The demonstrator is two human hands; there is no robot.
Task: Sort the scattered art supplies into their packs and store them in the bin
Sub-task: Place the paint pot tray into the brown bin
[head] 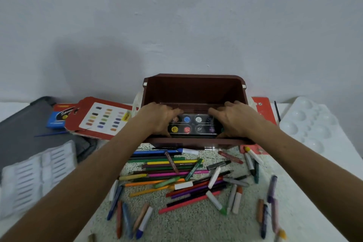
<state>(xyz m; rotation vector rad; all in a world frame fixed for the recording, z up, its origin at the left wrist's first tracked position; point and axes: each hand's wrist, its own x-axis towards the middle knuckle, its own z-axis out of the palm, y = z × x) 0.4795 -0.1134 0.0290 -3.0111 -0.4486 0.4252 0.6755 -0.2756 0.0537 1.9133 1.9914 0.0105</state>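
Left grip (161, 119) and right grip (236, 119) curl fingers and thumbs round opposite ends of the black tray of coloured paint pots (193, 126), held inside the brown plastic bin (194, 77) at the far edge of the white surface (324, 192).

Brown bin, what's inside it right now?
Inside the brown bin lies a paint set of round colour pots, held at its ends by the left hand and right hand. The hands cover both ends, and the bin floor beneath it is hidden.

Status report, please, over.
Holding: left grip and right grip on paint set, inside brown bin. Loose pencils and crayons scattered in front, unsorted.
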